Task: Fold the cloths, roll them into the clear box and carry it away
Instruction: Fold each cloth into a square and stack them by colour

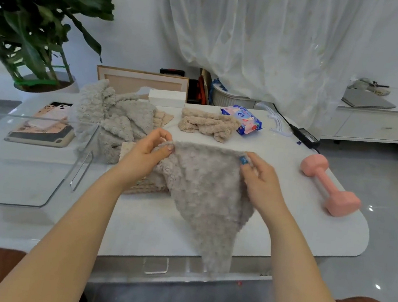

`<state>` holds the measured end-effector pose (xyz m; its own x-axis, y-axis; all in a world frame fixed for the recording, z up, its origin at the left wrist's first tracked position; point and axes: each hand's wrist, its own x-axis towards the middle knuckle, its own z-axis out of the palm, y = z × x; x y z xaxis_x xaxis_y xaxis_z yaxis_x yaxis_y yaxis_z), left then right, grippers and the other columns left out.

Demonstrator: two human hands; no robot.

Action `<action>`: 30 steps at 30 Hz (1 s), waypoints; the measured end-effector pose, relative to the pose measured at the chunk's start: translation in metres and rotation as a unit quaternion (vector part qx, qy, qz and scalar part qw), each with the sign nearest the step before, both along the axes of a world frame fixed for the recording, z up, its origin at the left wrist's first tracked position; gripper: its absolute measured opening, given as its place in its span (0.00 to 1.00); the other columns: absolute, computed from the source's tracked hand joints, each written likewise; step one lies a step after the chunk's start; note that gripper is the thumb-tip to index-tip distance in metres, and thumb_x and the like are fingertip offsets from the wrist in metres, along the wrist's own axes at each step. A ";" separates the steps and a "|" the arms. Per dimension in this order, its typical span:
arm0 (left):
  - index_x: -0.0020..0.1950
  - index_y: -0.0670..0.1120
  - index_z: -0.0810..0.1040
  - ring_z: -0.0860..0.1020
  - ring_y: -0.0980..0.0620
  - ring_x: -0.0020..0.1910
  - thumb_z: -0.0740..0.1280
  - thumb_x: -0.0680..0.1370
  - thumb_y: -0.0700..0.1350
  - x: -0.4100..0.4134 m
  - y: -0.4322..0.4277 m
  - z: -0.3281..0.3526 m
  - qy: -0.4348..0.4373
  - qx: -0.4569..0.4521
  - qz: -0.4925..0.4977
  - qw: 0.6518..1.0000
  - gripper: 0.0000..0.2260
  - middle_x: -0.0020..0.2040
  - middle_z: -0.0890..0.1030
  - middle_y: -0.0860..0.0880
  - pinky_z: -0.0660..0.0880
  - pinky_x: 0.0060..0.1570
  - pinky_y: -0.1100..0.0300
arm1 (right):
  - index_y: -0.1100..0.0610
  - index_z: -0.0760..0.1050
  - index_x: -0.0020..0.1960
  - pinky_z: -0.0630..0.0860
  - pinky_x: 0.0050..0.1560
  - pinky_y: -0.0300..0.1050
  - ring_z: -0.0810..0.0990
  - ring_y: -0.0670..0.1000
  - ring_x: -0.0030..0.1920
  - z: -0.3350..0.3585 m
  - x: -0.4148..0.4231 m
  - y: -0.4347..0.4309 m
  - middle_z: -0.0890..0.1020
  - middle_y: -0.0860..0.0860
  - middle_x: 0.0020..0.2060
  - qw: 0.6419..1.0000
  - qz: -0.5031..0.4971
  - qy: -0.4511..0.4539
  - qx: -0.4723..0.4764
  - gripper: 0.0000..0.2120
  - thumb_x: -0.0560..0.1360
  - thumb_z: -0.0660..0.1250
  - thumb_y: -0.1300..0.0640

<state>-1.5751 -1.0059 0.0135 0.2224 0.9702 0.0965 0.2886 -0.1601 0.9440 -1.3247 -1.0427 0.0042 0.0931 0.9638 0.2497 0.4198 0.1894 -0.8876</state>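
Note:
A fluffy grey cloth (pixel 208 197) hangs in front of me over the white table (pixel 284 228), its lower corner drooping past the front edge. My left hand (pixel 146 155) pinches its top left corner and my right hand (pixel 261 175) pinches its top right corner. A heap of grey cloths (pixel 116 117) lies behind my left hand, with beige cloths (pixel 137 186) partly under it. Another beige cloth (pixel 207 124) lies crumpled at the back. The clear box (pixel 28 153) stands on the left part of the table, with no cloth in it.
A pink dumbbell (pixel 329 184) lies on the right. A pack of wipes (pixel 243 120), a white carton (pixel 167 98) and a black power adapter (pixel 304 137) sit along the back. Phones and a tablet (pixel 47 125) lie behind the box. A potted plant (pixel 33 15) stands at far left.

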 end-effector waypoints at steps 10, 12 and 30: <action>0.35 0.43 0.77 0.71 0.51 0.31 0.75 0.68 0.57 -0.020 -0.004 0.044 0.305 0.141 0.109 0.935 0.18 0.29 0.74 0.47 0.68 0.34 0.57 | 0.51 0.75 0.52 0.72 0.26 0.37 0.85 0.52 0.39 0.042 0.012 0.015 0.83 0.49 0.46 0.971 0.035 0.236 -0.014 0.11 0.81 0.55 0.62; 0.37 0.43 0.80 0.73 0.56 0.32 0.77 0.68 0.49 -0.028 -0.024 0.061 0.165 0.148 0.075 0.972 0.11 0.31 0.77 0.46 0.71 0.34 0.60 | 0.51 0.75 0.48 0.67 0.25 0.38 0.84 0.52 0.35 0.050 0.020 0.010 0.84 0.50 0.45 0.955 0.074 0.286 0.034 0.11 0.80 0.55 0.62; 0.52 0.46 0.80 0.82 0.49 0.49 0.73 0.71 0.55 -0.062 -0.068 -0.103 0.183 -0.267 -0.147 0.935 0.17 0.50 0.83 0.47 0.77 0.55 0.50 | 0.59 0.71 0.43 0.65 0.38 0.43 0.69 0.49 0.35 -0.085 0.031 -0.023 0.71 0.52 0.35 0.934 0.125 -0.138 -0.304 0.05 0.76 0.64 0.60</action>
